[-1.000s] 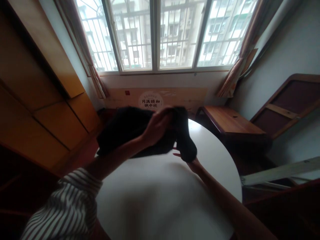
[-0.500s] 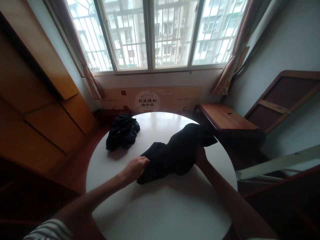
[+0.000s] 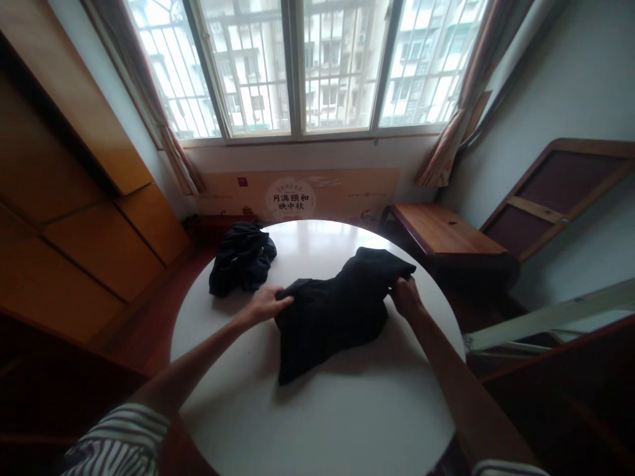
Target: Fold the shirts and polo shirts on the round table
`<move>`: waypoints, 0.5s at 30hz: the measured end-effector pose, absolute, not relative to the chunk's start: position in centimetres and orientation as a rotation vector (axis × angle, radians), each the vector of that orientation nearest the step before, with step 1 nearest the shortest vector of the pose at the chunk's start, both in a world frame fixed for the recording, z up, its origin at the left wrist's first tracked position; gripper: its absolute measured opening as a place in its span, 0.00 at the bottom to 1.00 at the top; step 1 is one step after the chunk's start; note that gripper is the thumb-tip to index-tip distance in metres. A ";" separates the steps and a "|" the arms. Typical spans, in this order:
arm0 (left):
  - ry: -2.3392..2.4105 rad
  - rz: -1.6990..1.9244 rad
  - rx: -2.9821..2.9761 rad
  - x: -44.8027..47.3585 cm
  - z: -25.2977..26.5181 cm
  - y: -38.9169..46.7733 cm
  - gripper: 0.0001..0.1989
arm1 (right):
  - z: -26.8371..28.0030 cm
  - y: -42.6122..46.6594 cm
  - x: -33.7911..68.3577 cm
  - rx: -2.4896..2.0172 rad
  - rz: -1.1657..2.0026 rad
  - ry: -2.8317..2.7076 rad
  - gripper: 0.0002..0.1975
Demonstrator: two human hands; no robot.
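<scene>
A black garment [image 3: 332, 307] stretches between my two hands over the white round table [image 3: 317, 423]; its exact kind does not show. My left hand [image 3: 268, 304] pinches its left upper edge, thumb on top. At the right end, my right hand [image 3: 407, 299] grips the cloth near a corner, its fingers partly hidden. The lower left corner of the garment hangs toward me, close to the tabletop. A crumpled heap of dark clothing [image 3: 242, 259] lies at the table's far left, apart from both hands.
Beyond the table's right side stands a low wooden bench [image 3: 446, 228], with a wood-framed panel [image 3: 550, 192] leaning on the wall. Wooden cabinets [image 3: 99, 231] line the left. A barred window [image 3: 297, 66] with curtains is ahead.
My left hand has moved up and slightly left along the garment's edge. My right hand has shifted up, the garment's right end has drawn inward, and its lower left corner now drops lower.
</scene>
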State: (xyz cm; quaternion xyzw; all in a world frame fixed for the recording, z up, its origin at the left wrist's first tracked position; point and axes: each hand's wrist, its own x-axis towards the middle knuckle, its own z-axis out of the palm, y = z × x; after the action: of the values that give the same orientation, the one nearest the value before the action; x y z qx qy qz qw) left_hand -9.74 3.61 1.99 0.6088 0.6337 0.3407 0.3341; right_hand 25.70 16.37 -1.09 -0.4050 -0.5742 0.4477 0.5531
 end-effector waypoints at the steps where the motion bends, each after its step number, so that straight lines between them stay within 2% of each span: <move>1: 1.634 1.040 1.449 -9.9 2.8 4.1 0.24 | -1.0 16.6 25.9 -1.039 0.978 -1.281 0.17; 4: 1.446 1.512 1.210 -9.5 5.8 4.7 0.26 | -0.6 16.6 25.9 -1.213 0.605 -1.053 0.18; 6: 1.313 1.580 1.305 -8.1 7.5 4.3 0.26 | -0.2 15.7 25.2 -1.128 0.570 -1.172 0.16; 8: 1.208 1.386 1.549 -6.1 8.3 3.4 0.24 | -0.2 14.4 23.9 -0.889 0.860 -1.450 0.19; 10: 1.100 1.102 1.852 -4.0 8.0 2.9 0.21 | -0.3 12.9 22.5 -0.621 1.253 -1.658 0.27; 12: 1.072 0.929 2.116 -2.5 6.7 2.8 0.20 | -0.6 11.6 21.2 -0.481 1.494 -1.748 0.37; 15: 1.304 0.936 2.329 -1.6 4.2 3.4 0.31 | -0.8 10.6 20.2 -0.507 1.625 -1.760 0.38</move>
State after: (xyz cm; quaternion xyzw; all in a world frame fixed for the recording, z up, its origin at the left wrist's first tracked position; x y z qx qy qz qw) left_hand -1.62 3.37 4.20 0.8132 0.4555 0.3270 0.1557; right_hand 20.21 10.63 -0.75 -0.1948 -0.6761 0.6242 0.3395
